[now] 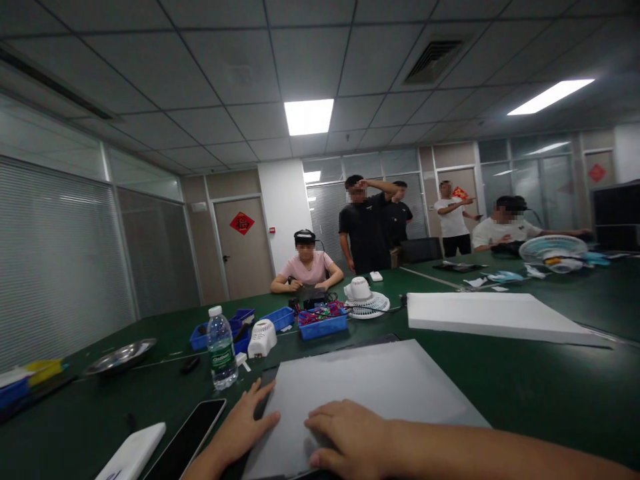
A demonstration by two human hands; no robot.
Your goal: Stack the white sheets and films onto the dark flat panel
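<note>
A large pale sheet (380,380) lies flat in front of me, over a dark board or mat whose edge shows behind it. My left hand (245,420) rests at the sheet's left edge, fingers spread and holding nothing. Over the sheet's near part lies my right hand (353,433), palm down with its thumb apart from the fingers; nothing shows in its grasp. Just left of my left hand are a dark-screened phone (187,437) and a white slab-like device (135,453). A clear water bottle (221,353) stands upright behind that hand.
Beyond the sheet are a blue bin (323,325) of coloured wires, a white fan head (367,303) and a white plastic housing (263,338). A long white panel (495,313) lies right. A metal dish (120,357) sits left. Several people are across the green table (525,387).
</note>
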